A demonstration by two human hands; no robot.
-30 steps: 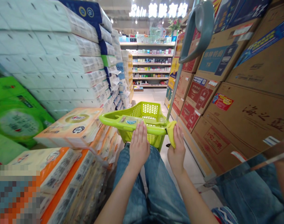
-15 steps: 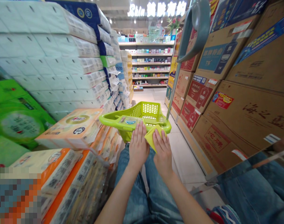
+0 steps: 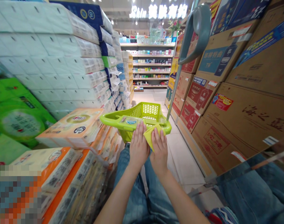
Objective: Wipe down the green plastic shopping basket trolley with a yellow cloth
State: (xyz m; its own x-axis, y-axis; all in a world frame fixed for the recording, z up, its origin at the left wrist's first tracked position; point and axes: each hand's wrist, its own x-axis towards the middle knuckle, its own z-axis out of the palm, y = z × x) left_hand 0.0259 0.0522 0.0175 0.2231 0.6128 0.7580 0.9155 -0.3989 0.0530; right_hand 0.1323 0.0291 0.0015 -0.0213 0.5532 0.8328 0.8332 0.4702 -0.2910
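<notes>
A lime-green plastic shopping basket [image 3: 114, 119] stands in the aisle just ahead of my knees, its tall grey pull handle [image 3: 195, 34] rising at the upper right. My left hand [image 3: 139, 145] lies flat on the basket's near rim, fingers stretched out and together. My right hand [image 3: 158, 150] sits right beside it, fingers pressing a yellow-green cloth [image 3: 150, 135] against the same rim. Both forearms reach up from the bottom of the view over my blue jeans [image 3: 142, 199].
Stacked tissue packs [image 3: 62, 62] and orange-and-white packs [image 3: 76, 126] wall in the left. Brown cardboard cartons [image 3: 249, 105] line the right. A tiled aisle floor [image 3: 156, 95] runs ahead to stocked shelves [image 3: 151, 65].
My right hand slid the cloth leftward along the basket rim, from the right corner to beside my left hand. The left hand stayed in place.
</notes>
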